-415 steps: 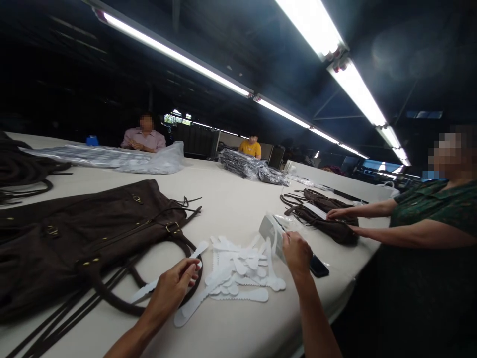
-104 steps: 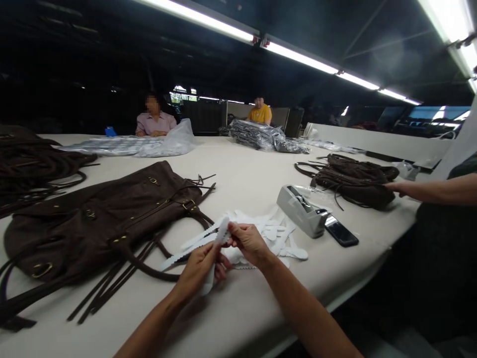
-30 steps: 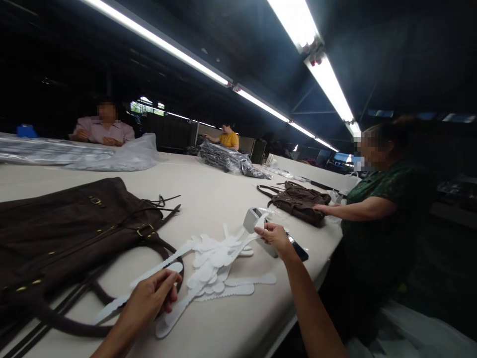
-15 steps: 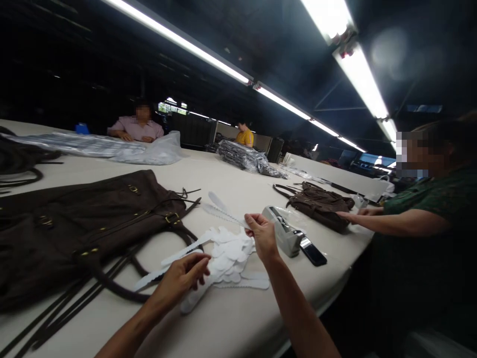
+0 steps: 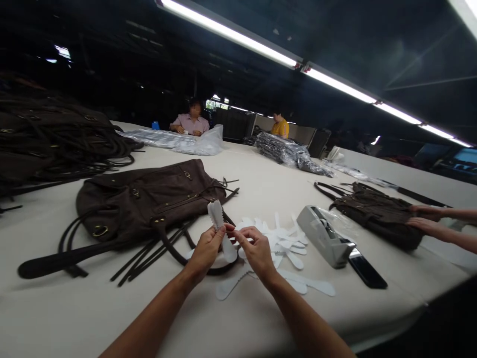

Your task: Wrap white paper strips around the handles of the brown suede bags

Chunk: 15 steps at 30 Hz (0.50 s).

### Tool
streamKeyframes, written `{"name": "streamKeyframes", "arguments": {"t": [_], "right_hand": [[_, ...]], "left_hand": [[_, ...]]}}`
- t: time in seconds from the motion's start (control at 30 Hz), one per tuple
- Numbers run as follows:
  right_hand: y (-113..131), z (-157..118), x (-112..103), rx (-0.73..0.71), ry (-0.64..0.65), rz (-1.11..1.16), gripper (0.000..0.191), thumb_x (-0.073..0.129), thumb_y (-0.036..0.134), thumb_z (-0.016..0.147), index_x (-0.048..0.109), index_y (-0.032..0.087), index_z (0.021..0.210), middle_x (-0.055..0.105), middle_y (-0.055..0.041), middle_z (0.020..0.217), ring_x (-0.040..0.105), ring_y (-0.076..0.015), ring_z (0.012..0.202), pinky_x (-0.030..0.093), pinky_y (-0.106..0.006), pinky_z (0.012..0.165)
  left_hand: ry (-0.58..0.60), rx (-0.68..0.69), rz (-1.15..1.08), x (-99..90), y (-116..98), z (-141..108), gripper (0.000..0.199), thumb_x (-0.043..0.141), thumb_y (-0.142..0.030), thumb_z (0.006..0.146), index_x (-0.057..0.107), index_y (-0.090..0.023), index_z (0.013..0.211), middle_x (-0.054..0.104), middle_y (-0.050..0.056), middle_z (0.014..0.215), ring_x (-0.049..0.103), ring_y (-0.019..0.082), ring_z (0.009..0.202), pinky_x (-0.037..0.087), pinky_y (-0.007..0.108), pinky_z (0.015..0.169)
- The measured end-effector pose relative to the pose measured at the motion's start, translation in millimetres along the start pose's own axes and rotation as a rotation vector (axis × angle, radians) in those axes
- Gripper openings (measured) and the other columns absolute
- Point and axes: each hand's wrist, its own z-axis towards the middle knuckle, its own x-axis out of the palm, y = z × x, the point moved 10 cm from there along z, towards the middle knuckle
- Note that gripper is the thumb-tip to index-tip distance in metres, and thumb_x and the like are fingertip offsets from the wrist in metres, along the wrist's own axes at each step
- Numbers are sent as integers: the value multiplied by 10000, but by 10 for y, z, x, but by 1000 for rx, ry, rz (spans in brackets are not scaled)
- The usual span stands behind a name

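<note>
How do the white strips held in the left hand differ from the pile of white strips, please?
The held strips are gripped by the left hand, raised off the table; the pile lies on it. The held strips are bunched together, roughly aligned; the pile's strips point in many directions. The held strips look few, while the pile has many. Both are white, with rounded ends and toothed edges.

I see white strips (image 5: 216,214), a cream table (image 5: 268,179) and a dark brown bag (image 5: 164,194) with gold-coloured buckles (image 5: 187,175). The tape dispenser (image 5: 322,241) is grey, the phone (image 5: 368,272) black; I spot a pale pink shirt (image 5: 192,124), a yellow shirt (image 5: 281,129).
</note>
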Motion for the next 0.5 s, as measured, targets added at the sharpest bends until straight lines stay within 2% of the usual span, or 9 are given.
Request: {"name": "streamKeyframes", "arguments": {"t": [0.13,0.2,0.33,0.4,0.5], "right_hand": [[90,103,-82,-31,-76,38,274,694,453,800,699,193,888,637,-56,942,599,-162,782,486,-248,645],[89,142,-7,-2,-5,145,289,702,453,792,693,196,923,628,-38,937,559,-132,702,462,-238,613],[86,114,170,78,222,348,365,638,510,828,639,171,694,537,12,681,451,-91,530,370,-225,502],[65,79,158,97,265,383,417,643,536,813,596,167,625,470,29,599,420,-87,504,333,-224,481],[-12,36,95,136,263,422,426,699,538,757,602,157,591,462,22,604,396,-90,521,313,-224,472]], "left_hand": [[53,-58,24,39,4,-9,443,638,-520,809,602,-125,1006,726,103,884,693,219,771,540,344,756],[99,-103,82,106,40,-38,436,649,-522,797,609,-118,955,720,94,826,674,194,670,529,319,692],[244,-161,206,314,133,-146,436,612,-554,813,611,-126,897,691,59,711,629,167,593,486,271,606],[312,-181,264,390,181,-195,427,577,-560,837,609,-136,875,654,29,615,598,149,560,442,236,562],[365,-233,324,421,269,-231,419,573,-559,839,608,-143,876,607,-2,548,548,123,493,398,213,509]]}}
